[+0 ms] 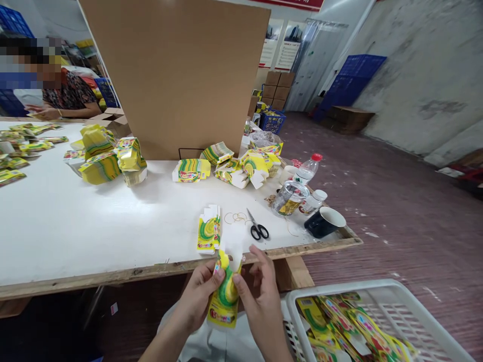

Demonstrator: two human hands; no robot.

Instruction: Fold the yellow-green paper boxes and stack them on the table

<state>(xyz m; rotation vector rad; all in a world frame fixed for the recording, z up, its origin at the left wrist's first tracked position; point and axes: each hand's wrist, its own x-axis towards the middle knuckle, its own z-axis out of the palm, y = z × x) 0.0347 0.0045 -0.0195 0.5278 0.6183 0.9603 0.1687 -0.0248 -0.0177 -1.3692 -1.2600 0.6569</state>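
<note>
Just in front of the table's edge, a yellow and green printed carton [225, 301] is held between both hands, its white top flaps standing up. My left hand [199, 289] grips its left side, thumb on the front. My right hand [260, 296] has its thumb pressed on the carton's right side, with the index finger raised. A small stack of flat cartons [208, 230] lies on the table just beyond. To its right are several rubber bands [237, 217] and black-handled scissors [258, 230].
Cartons in bundles [100, 156] stand on the white table [162, 211], before a large cardboard sheet [181, 75]. At right are a dark mug [322, 224], a clear jar [290, 197] and a bottle [307, 170]. A white basket [347, 288] holds cartons. A co-worker [70, 90] sits at far left.
</note>
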